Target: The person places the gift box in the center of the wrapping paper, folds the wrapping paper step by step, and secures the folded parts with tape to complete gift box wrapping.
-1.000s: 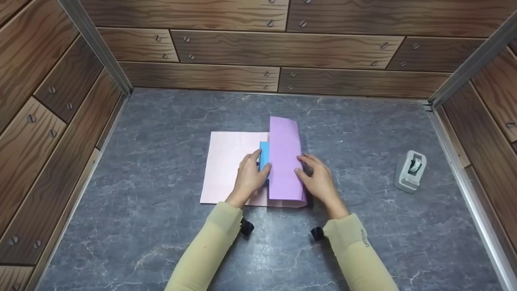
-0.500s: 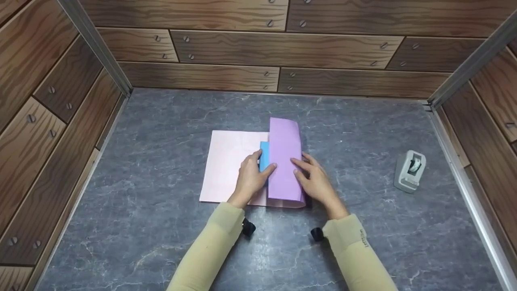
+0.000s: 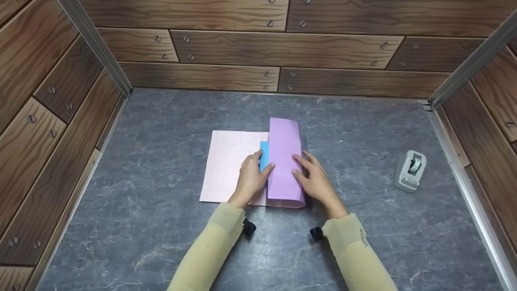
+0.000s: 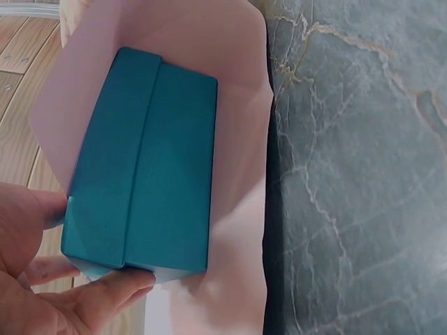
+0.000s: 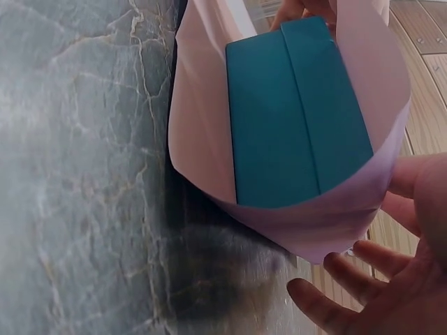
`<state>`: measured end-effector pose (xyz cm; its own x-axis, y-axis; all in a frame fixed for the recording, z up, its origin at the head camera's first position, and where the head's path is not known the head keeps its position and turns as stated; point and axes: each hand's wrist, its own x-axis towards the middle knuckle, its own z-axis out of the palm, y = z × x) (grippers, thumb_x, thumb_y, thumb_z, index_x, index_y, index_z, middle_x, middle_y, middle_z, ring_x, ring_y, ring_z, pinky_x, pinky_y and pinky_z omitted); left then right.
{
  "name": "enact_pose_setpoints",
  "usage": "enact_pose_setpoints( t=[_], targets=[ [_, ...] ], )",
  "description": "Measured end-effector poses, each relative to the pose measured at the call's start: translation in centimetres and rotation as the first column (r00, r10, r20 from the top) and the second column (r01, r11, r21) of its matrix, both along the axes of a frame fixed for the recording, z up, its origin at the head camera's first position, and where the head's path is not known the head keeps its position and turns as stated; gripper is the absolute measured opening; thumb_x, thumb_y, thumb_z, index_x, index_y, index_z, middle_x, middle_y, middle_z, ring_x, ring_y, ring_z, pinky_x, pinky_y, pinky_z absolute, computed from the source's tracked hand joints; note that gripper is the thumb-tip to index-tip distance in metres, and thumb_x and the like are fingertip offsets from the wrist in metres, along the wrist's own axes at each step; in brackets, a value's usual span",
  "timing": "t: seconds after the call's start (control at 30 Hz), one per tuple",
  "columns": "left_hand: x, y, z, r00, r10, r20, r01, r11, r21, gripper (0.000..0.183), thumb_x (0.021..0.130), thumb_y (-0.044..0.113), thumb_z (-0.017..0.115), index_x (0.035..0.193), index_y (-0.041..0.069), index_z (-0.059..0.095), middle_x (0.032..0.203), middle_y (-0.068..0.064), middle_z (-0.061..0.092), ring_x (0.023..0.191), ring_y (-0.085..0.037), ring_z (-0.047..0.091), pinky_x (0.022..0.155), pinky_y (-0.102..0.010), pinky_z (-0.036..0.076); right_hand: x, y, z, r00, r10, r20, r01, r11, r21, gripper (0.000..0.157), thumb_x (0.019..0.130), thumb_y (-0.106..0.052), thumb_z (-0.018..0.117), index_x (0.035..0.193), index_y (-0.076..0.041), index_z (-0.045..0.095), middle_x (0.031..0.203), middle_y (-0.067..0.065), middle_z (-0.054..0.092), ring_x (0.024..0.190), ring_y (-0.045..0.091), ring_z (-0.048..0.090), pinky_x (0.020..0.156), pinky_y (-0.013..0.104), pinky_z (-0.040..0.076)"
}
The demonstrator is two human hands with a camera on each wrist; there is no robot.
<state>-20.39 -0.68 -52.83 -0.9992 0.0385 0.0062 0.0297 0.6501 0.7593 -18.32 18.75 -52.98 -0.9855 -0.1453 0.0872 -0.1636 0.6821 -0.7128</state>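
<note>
Head view from above, facing forward and down; wrist views close, turned sideways, both sharing blue box [image 4: 171,174].

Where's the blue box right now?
In the head view, the blue box is near centre on the paper, mostly under its purple flap, left end held by the left hand.

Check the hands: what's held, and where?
The left hand holds the blue box by its left end; the right hand only touches the purple paper.
</note>
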Motion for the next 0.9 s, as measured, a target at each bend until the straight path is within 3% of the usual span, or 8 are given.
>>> enact_pose_setpoints(
  t=[0.27,0.57,0.8,0.9],
  targets=[
    [0.05,-0.07,0.04,1.0,-0.001,-0.018,0.001,1.0,0.004,0.061,0.085,0.033,0.063,0.133,0.001,0.043,0.122,-0.016,0.052,0.113,-0.026,0.05,0.092,-0.034,0.042,-0.11,-0.06,0.41,0.996,0.092,0.007,-0.092,0.991,0.093,0.045,0.093,-0.024,0.051,0.136,-0.016,0.044,0.147,0.002,0.024,0.133,0.024,0.022,0.105,0.044,0.021],
    [0.03,-0.13,0.12,1.0,-0.018,-0.016,0.018,1.0,-0.018,0.062,0.085,0.033,0.062,0.134,0.001,0.041,0.119,-0.016,0.052,0.111,-0.026,0.052,0.091,-0.034,0.042,-0.23,-0.15,0.42,0.994,0.107,0.009,-0.107,0.989,0.105,0.044,0.093,-0.023,0.05,0.136,-0.016,0.043,0.147,0.002,0.024,0.133,0.024,0.022,0.105,0.044,0.022],
    [0.07,0.0,0.09,1.0,-0.016,-0.002,0.016,1.0,-0.011,0.063,0.085,0.033,0.062,0.135,0.002,0.039,0.12,-0.016,0.052,0.111,-0.026,0.052,0.091,-0.032,0.043,-0.58,0.18,0.09,0.996,0.083,-0.027,-0.083,0.996,-0.009,0.046,0.088,-0.016,0.058,0.133,-0.011,0.047,0.146,0.009,0.026,0.132,0.027,0.024,0.104,0.044,0.024],
    [0.06,0.0,0.06,1.0,-0.012,0.007,0.012,1.0,-0.008,0.063,0.085,0.034,0.061,0.136,0.003,0.039,0.121,-0.015,0.051,0.112,-0.026,0.051,0.091,-0.032,0.042,-0.96,0.36,-0.11,0.998,0.055,-0.038,-0.058,0.993,-0.101,0.05,0.084,-0.013,0.063,0.131,-0.006,0.048,0.142,0.016,0.029,0.125,0.032,0.034,0.099,0.045,0.032]
  ],
)
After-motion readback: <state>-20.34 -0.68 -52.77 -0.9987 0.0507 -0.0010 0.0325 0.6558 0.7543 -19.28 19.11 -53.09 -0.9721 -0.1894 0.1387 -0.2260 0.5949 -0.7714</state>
